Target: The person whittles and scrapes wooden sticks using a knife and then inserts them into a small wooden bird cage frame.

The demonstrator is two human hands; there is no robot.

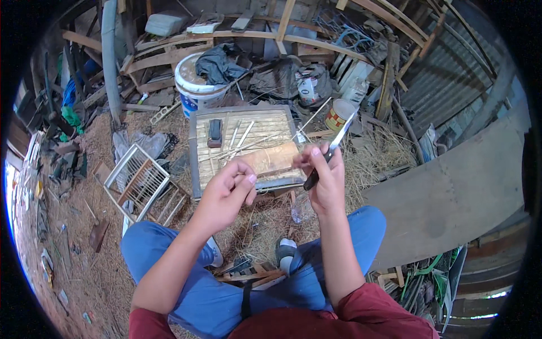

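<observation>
My right hand [327, 181] grips the black handle of a knife [342, 131], its blade slanting up and to the right. To its left my left hand [228, 195] is closed, thumb against curled fingers; anything pinched there is too small to make out. Both hands are raised over the near edge of a low slatted worktop [203, 169] with a grey frame. Just beyond my fingers a flat piece of light wood [274, 158] lies on it. Several thin sticks [244, 135] and a small dark block [214, 131] rest farther back.
A white barred wooden frame like a small cage [137, 183] leans at the left. Behind the worktop stand a white bucket [195, 85] with a dark cloth on it and a round tin [342, 114]. A large flat sheet [451, 186] slopes along the right. Straw and shavings cover the floor.
</observation>
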